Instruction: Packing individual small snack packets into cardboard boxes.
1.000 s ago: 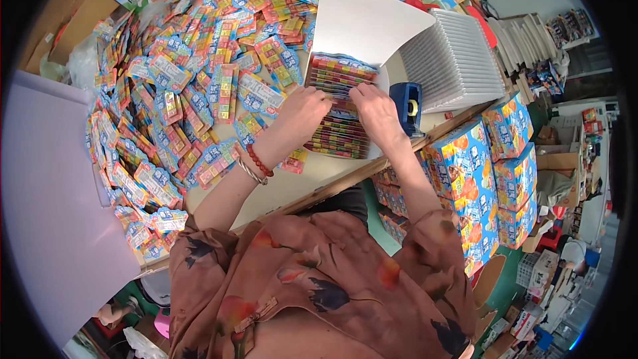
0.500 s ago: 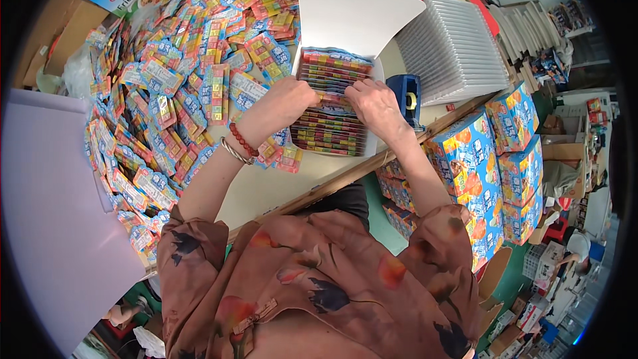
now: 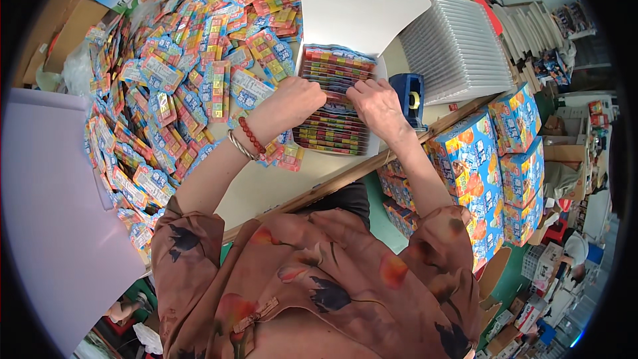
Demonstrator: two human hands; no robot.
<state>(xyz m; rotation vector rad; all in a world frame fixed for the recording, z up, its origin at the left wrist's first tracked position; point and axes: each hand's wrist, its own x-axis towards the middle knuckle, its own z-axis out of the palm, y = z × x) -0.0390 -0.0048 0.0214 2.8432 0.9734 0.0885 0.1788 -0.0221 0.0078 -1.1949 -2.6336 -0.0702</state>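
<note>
At the front edge of the table (image 3: 249, 196), a white box (image 3: 359, 10) stands with its lid raised at the far side, and rows of colourful flat packets (image 3: 332, 136) fill it, set on edge one behind another. Both hands are over the middle of the rows. The left hand (image 3: 299, 101) comes in over the box's left side, its fingers curled under; the knuckles and back of the hand hide the fingertips, so whether they pinch a packet cannot be told. The right hand (image 3: 376, 103) reaches in from the right with fingers bent and close together, their tips down at the packets; what lies between them is too small and shaded to make out. The hands also cover part of the middle rows, and the box's left wall is largely hidden behind the left hand and wrist.

A red beaded bracelet (image 3: 251, 137) and a pale bangle (image 3: 240, 146) circle the left wrist. To the left spreads a heap of loose packets (image 3: 156, 126), many overlapping, so their number is unclear. Just right of the box sits a blue tape dispenser (image 3: 407, 98), partly behind the right hand; beyond it leans a stack of white trays (image 3: 455, 53), only their edges clear. Printed boxes (image 3: 475, 189) below the table edge are partly covered by the right forearm.
</note>
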